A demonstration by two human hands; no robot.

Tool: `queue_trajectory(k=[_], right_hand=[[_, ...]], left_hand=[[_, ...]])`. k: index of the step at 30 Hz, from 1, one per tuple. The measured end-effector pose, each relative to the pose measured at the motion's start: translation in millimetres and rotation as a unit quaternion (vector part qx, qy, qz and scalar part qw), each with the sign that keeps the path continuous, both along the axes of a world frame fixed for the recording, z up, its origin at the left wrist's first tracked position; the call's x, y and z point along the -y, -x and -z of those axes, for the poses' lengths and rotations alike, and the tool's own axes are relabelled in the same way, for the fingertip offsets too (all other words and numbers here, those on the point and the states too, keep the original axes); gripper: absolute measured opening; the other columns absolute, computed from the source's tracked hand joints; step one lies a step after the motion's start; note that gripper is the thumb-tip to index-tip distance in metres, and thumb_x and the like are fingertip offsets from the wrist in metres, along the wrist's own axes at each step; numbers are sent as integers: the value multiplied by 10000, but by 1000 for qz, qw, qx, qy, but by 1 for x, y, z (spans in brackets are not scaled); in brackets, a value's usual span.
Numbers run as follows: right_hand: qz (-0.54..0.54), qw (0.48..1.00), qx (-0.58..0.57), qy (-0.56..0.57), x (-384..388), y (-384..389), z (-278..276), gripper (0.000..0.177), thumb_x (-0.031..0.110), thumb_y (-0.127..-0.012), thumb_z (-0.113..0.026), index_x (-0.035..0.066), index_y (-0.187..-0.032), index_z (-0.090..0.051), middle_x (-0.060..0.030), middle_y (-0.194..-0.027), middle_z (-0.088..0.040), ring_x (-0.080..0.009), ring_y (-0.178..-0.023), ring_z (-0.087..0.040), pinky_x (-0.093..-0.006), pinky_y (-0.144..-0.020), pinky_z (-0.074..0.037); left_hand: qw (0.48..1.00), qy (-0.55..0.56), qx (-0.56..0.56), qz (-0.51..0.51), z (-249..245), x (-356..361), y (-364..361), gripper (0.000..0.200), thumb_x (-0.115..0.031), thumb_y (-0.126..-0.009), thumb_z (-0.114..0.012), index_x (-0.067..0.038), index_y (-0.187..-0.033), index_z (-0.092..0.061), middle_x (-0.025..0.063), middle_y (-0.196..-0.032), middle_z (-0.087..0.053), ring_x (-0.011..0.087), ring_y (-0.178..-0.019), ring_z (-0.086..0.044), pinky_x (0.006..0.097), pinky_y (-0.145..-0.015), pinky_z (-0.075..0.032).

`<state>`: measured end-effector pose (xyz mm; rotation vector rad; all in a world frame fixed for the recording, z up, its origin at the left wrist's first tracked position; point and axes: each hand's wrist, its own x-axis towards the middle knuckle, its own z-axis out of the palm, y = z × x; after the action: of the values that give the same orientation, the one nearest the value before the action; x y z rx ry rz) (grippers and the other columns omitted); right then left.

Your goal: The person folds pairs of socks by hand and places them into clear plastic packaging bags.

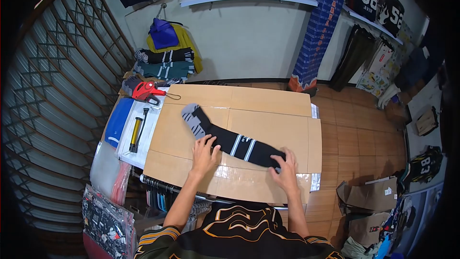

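One long black sock [223,136] lies flat and slantwise on a cardboard sheet [191,98]. It has a grey foot with black marks and two pairs of white stripes with a small logo between them. At the sock's lower edge near the heel, my left hand [204,156] rests with fingers spread, fingertips touching the fabric. Over the cuff end at the right, my right hand [287,170] has its fingers and thumb bent around the cuff, hiding the tip of it.
Left of the cardboard lie a yellow-and-black hand pump [136,134] and a red tape dispenser [147,91]. Folded striped socks [165,64] are stacked behind. A folding metal gate [62,91] stands at left. Cardboard boxes [369,196] sit on the floor at right.
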<state>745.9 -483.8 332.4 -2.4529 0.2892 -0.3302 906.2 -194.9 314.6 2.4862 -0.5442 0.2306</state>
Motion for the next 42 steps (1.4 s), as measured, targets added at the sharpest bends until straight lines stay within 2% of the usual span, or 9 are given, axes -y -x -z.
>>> queue_trajectory(k=[5,7,12,14,23,34,37,39,42], right_hand=[[93,992,88,1,35,-15,26,408,2,-818,-673,96,-1213,-711,-284,-1555,-384,-466,-1446,-356,-548,-1174,-309],[106,989,93,-36,45,-19,33,387,28,-829,-670,92,-1209,-708,-275,-1561,-384,-452,-1444,-370,-539,-1174,-305],[136,985,93,-52,44,-25,35,355,132,-858,-709,80,-1209,-696,-250,-1536,-434,-426,-1421,-404,-540,-1155,-314],[145,983,107,-38,42,-25,36,358,167,-865,-724,75,-1209,-690,-242,-1522,-454,-418,-1412,-417,-541,-1149,-316],[174,979,108,14,37,-26,38,360,194,-858,-753,89,-1195,-683,-213,-1487,-495,-397,-1394,-440,-532,-1146,-317],[180,977,112,15,34,-26,35,342,175,-858,-762,88,-1180,-685,-204,-1479,-515,-388,-1391,-456,-530,-1123,-335],[181,977,108,19,34,-26,34,348,181,-860,-762,91,-1187,-682,-200,-1487,-508,-387,-1390,-457,-527,-1117,-340],[183,977,105,23,34,-25,36,350,183,-861,-761,91,-1189,-681,-200,-1490,-506,-386,-1390,-457,-527,-1115,-341],[183,977,104,21,34,-27,36,354,190,-860,-757,94,-1193,-682,-201,-1487,-503,-387,-1394,-448,-533,-1112,-341]], left_hand=[[995,86,-19,36,-1,-6,27,318,-195,-935,-706,-57,-1221,-702,132,-1228,-655,348,-1091,-596,454,-993,-464],[955,247,-141,-88,-15,-10,35,269,-91,-918,-708,-41,-1183,-711,124,-1124,-661,284,-976,-621,393,-867,-514],[934,152,169,-277,43,-51,-3,554,-59,-899,-744,36,-1381,-489,160,-1121,-601,190,-813,-605,279,-638,-512],[857,415,-61,-301,55,-65,-13,634,-77,-913,-751,46,-1422,-392,170,-1176,-570,165,-825,-596,277,-655,-524],[815,524,-152,-193,24,-70,-23,337,-80,-965,-715,41,-1230,-547,80,-969,-658,97,-746,-597,242,-636,-511],[926,318,-82,-188,28,-72,-40,511,-104,-929,-764,111,-1309,-498,122,-976,-678,192,-854,-690,293,-744,-569],[941,237,-121,-211,9,-58,-34,537,-77,-914,-760,87,-1355,-501,227,-1131,-658,274,-1003,-703,356,-856,-576],[935,210,78,-275,9,-42,-29,491,-60,-895,-757,64,-1319,-545,316,-1371,-528,378,-1214,-606,416,-988,-510],[961,189,78,-188,-7,-25,-13,525,-113,-909,-742,14,-1377,-540,285,-1538,-383,431,-1394,-437,479,-1129,-386]])
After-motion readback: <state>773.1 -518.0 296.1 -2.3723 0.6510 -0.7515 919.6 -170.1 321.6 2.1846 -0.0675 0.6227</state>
